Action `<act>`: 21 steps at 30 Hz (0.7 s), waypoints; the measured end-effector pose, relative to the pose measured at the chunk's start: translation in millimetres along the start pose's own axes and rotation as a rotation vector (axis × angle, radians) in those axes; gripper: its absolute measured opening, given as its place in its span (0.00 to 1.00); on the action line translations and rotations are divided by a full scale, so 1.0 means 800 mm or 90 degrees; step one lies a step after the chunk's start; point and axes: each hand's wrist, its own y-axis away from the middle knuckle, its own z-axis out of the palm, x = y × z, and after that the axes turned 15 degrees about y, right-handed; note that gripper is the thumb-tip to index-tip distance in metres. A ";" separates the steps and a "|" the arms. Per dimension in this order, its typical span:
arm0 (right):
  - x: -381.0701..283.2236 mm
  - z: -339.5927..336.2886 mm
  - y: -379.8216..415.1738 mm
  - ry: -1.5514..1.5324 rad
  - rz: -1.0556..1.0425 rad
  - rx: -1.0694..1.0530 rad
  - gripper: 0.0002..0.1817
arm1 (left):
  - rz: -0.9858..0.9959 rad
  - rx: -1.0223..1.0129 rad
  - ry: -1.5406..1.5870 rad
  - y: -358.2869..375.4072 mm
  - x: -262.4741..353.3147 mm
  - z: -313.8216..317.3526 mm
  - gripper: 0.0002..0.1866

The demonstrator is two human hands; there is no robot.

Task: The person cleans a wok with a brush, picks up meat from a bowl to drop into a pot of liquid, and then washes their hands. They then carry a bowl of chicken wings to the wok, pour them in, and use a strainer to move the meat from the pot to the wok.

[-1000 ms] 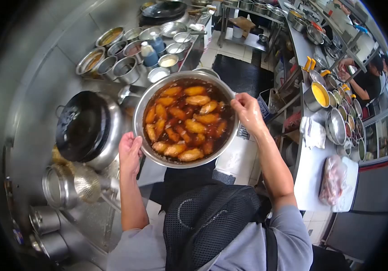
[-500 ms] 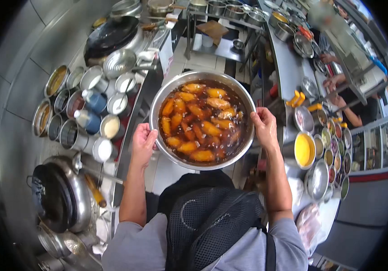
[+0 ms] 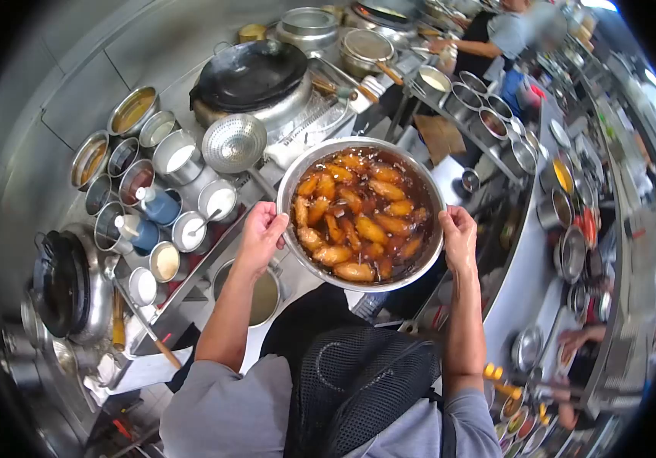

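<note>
A wide metal bowl (image 3: 360,287) is held up in front of me at about waist height. Dark brown liquid fills it, with many golden-brown pieces that look like chicken wings (image 3: 372,229) in it. My left hand (image 3: 261,238) grips the left rim, thumb on top and fingers around the outside. On the opposite rim, my right hand (image 3: 459,233) has a similar grip. Both hands are closed on the bowl, whose underside is hidden. Just beyond my left hand, a perforated strainer ladle (image 3: 235,143) lies over the counter.
Left, the counter bears several seasoning pots (image 3: 179,156), two blue-liquid bottles (image 3: 157,204) and black woks (image 3: 250,75). A large pot (image 3: 264,294) stands below my left forearm. A co-worker (image 3: 488,46) stands at the far end. Right runs a steel counter (image 3: 507,267) with bowls and another person's hand (image 3: 572,343).
My view has turned to the left, so the stoves sit nearer and the right counter has swung lower. The bowl stays in both hands. A co-worker has come into view at the top.
</note>
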 end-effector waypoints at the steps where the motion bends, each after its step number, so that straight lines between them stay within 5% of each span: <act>1: 0.002 0.002 -0.034 0.000 -0.012 -0.009 0.10 | 0.011 0.011 0.004 -0.020 -0.001 0.009 0.06; 13: -0.060 0.073 -0.409 0.020 -0.128 -0.156 0.10 | 0.074 0.206 -0.002 -0.261 0.002 0.077 0.06; 21: -0.134 0.198 -0.640 -0.001 -0.262 -0.300 0.11 | 0.170 0.371 0.024 -0.409 0.027 0.086 0.06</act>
